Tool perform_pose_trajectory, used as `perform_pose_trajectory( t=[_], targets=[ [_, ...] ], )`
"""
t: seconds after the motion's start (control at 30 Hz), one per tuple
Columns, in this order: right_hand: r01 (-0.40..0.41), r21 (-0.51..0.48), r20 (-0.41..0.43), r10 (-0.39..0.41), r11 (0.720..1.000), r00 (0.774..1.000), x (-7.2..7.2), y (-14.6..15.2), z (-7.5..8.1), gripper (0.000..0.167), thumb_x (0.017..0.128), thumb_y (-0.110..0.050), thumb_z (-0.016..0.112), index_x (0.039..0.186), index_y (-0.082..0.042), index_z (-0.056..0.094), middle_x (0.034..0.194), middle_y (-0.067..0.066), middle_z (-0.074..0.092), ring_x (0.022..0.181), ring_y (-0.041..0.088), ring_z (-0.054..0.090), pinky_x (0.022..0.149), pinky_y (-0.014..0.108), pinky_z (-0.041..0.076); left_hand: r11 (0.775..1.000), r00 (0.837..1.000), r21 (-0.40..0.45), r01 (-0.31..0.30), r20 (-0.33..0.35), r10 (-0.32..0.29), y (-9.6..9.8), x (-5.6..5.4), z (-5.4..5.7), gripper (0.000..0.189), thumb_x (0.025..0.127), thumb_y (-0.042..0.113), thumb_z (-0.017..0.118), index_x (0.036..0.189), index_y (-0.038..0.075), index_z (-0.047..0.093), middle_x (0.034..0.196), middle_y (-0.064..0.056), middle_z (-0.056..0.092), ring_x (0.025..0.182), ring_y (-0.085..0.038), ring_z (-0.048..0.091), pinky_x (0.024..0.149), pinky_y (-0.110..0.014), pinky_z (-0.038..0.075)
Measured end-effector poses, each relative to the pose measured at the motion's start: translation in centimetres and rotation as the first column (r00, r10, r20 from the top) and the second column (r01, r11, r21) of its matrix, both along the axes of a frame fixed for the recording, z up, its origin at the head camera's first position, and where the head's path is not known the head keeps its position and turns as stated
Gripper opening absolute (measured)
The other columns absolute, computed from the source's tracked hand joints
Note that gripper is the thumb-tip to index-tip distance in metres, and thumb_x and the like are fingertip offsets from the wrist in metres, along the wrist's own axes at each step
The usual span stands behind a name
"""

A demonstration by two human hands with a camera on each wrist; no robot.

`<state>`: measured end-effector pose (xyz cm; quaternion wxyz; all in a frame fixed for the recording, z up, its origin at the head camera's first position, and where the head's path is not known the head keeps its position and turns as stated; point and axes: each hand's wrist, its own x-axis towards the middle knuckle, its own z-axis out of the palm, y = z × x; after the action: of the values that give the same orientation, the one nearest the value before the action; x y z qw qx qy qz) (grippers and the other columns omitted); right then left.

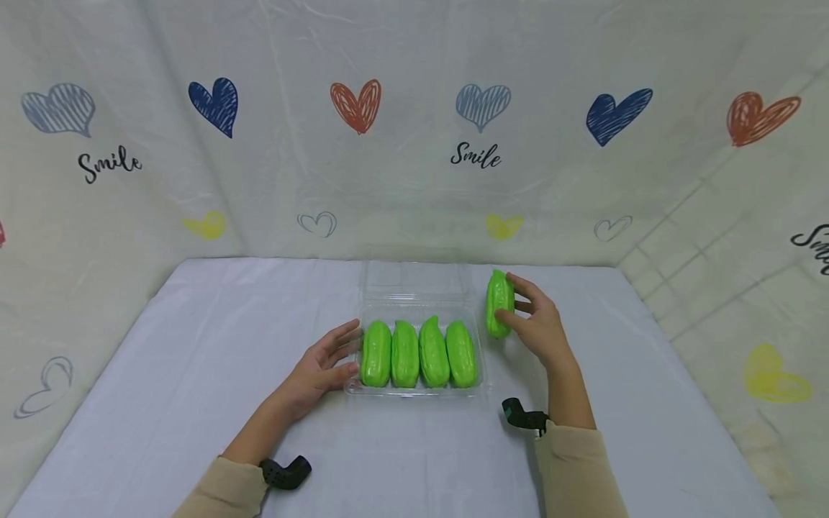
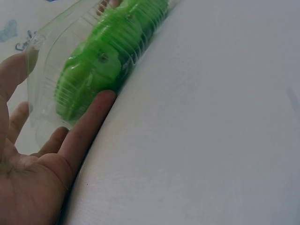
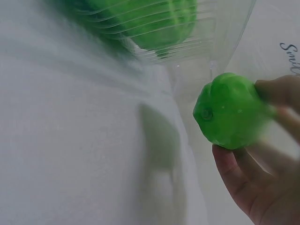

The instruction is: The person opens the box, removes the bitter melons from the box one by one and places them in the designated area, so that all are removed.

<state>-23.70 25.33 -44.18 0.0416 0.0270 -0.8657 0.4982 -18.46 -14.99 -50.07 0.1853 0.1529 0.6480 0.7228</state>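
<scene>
An open clear plastic box (image 1: 417, 392) stands on the table with several bright green, ridged, cucumber-like toy vegetables (image 1: 405, 354) side by side in it. At its left side, my left hand (image 1: 322, 363) rests with fingers and thumb spread along the wall. In the left wrist view, one extended finger (image 2: 91, 119) lies low against the box's side. My right hand (image 1: 539, 324) pinches another green toy vegetable (image 1: 499, 306) between thumb and fingers, just right of the box. The right wrist view shows this vegetable (image 3: 229, 112) end-on, held above the table, its shadow below.
The box's clear lid (image 1: 417, 280) is folded back towards the rear edge of the white-covered table (image 1: 194, 374). Behind rises a pale curtain (image 1: 414, 43) printed with hearts. Each wrist carries a small black camera mount (image 1: 286, 473).
</scene>
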Motion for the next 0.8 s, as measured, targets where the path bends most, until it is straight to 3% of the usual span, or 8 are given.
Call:
perform_pose_trajectory(
  t=[0.8],
  targets=[
    [0.029, -0.002, 0.079, -0.028, 1.0, 0.996, -0.5, 0.5, -1.7, 0.068, 0.091, -0.023, 0.073, 0.152, -0.021, 0.042, 0.154, 0.012, 0.042, 0.129, 0.039, 0.052, 0.094, 0.052, 0.052, 1.0, 1.0, -0.003, -0.009, 0.003, 0.009, 0.1, -0.1, 0.1, 0.075, 0.096, 0.01, 0.065, 0.159, 0.017, 0.024, 0.163, -0.012, 0.024, 0.148, -0.036, 0.026, 0.096, -0.038, 0.052]
  ],
)
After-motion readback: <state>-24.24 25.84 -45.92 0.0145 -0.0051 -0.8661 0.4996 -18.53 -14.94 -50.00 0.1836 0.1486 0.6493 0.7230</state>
